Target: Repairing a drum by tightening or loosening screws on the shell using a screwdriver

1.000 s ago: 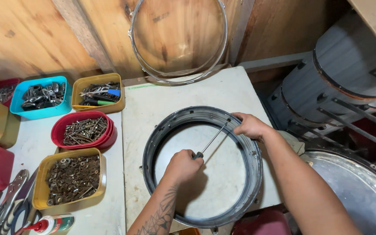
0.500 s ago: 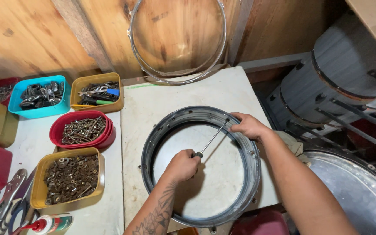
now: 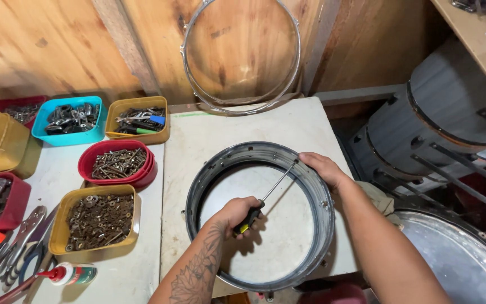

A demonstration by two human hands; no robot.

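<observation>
Gripping screwdriver (image 3: 265, 197), tip hidden behind drum shell (image 3: 322, 219).

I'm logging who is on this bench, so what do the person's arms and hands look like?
Both forearms are bare: no sleeves, gloves, watch or rings show. The left forearm carries a dark floral tattoo running toward the left hand. The right hand and its forearm show no markings.

Bright even light, soft shadows, sharp focus, slight wide-angle bending at edges.
</observation>
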